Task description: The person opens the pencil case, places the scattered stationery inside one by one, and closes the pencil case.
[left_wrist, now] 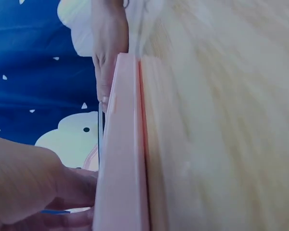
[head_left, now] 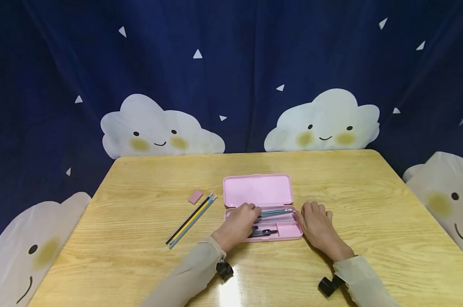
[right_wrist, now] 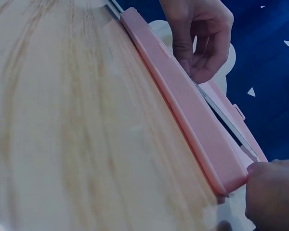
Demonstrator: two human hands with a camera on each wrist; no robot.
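Note:
A pink pencil case (head_left: 289, 230) lies with its lid (head_left: 257, 190) raised toward the back. Over its left part, my left hand (head_left: 237, 224) pinches grey-blue pencils (head_left: 275, 212) between thumb and fingers; these pencils lie along the rear compartment, their left parts hidden by the hand. My right hand (head_left: 319, 226) is at the case's right end, thumb side touching the pencil ends and case edge. A dark compass (head_left: 265, 233) sits in the front compartment, partly covered by the left hand. In the right wrist view a pencil (right_wrist: 226, 120) slants just above the case wall (right_wrist: 188, 110).
Left of the case, several pencils (head_left: 191, 221), black, yellow and grey-blue, lie side by side on the wooden table (head_left: 139, 183). A pink eraser (head_left: 195, 196) lies just beyond them. Behind the table hangs a dark blue curtain (head_left: 239, 76) with clouds.

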